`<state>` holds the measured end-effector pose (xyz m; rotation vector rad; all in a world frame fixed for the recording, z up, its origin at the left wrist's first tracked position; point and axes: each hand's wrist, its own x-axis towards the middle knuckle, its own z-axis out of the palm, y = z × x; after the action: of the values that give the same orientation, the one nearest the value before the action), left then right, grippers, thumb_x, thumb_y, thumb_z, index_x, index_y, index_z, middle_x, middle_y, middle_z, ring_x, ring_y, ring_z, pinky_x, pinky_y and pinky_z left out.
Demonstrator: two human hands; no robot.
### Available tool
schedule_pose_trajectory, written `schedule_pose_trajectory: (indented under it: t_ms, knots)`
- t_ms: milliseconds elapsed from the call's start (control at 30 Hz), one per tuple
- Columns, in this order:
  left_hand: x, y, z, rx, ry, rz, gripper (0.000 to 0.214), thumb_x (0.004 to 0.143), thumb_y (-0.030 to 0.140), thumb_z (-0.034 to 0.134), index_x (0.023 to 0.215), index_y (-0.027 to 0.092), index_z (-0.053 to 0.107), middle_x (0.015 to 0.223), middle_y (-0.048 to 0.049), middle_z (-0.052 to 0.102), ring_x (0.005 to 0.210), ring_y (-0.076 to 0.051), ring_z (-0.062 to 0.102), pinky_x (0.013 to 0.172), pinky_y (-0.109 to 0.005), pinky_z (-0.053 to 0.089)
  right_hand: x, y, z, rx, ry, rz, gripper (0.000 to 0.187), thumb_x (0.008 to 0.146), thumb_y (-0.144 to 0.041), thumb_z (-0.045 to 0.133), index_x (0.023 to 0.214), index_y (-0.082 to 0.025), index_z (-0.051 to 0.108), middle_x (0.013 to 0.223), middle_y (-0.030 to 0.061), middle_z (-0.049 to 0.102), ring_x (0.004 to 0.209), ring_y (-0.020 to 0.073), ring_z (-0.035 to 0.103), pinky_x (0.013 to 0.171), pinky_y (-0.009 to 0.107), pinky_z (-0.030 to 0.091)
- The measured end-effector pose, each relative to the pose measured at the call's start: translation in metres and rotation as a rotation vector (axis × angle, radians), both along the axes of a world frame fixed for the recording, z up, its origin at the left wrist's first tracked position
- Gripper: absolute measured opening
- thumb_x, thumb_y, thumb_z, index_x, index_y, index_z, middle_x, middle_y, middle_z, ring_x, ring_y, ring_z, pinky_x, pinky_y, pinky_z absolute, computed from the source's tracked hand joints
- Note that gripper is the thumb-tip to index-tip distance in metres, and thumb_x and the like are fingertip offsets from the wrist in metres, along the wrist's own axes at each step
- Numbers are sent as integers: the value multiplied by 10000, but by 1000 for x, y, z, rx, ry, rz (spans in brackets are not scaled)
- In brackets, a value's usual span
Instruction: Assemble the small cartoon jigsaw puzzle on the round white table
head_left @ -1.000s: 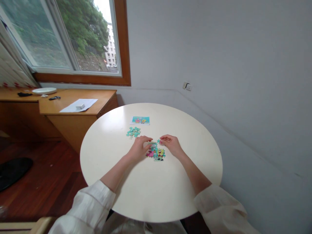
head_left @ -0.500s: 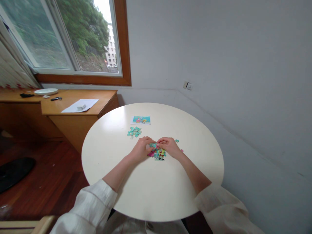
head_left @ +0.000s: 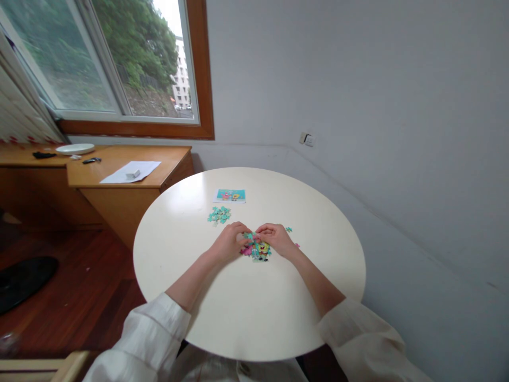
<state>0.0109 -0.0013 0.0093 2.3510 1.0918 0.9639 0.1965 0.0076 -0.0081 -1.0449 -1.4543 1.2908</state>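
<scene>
A partly built cartoon jigsaw (head_left: 258, 251) lies on the round white table (head_left: 246, 297). My left hand (head_left: 228, 243) rests on its left edge with the fingers curled down onto the pieces. On the right side, my right hand (head_left: 275, 239) has its fingers bent and its fingertips on the top of the jigsaw, close to the left hand's. Whether a loose piece sits under either hand's fingertips is hidden. A heap of loose teal pieces (head_left: 218, 215) lies behind the left hand. A small reference picture (head_left: 230, 196) lies further back.
One or two stray pieces (head_left: 289, 229) lie right of my right hand. A wooden desk (head_left: 119, 185) with a sheet of paper (head_left: 129, 172), a white plate (head_left: 75, 149) and small dark items stands at the left under a window. A wall runs close on the right.
Both hands have drawn together over the top of the jigsaw since a second ago. The right hand moved left, which uncovered stray pieces on its right.
</scene>
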Motion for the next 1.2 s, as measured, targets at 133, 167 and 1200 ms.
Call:
schedule_pose_trajectory:
  t_ms: [133, 167, 1200]
  knots:
    - [-7, 6, 1, -33, -17, 132, 160, 743, 216, 592, 882, 159, 647, 851, -46, 657, 763, -155, 597, 741, -280, 472, 2, 2, 0, 0, 4, -26, 264, 519, -349, 749, 670, -171, 627, 595, 8, 638, 544, 143, 601, 559, 275, 488]
    - [-7, 7, 1, -46, -17, 154, 158, 743, 218, 591, 879, 159, 647, 840, -43, 664, 747, -154, 600, 731, -278, 474, 2, 2, 0, -1, 4, -32, 266, 518, -350, 749, 673, -170, 628, 600, 9, 637, 546, 142, 600, 562, 276, 488]
    - [-10, 9, -2, -238, 135, 177, 239, 687, 226, 536, 850, 138, 687, 718, -39, 665, 622, -140, 558, 596, -233, 410, 6, 4, -2, 52, -97, -45, 251, 545, -322, 722, 694, -147, 619, 630, 14, 624, 588, 124, 568, 590, 267, 455]
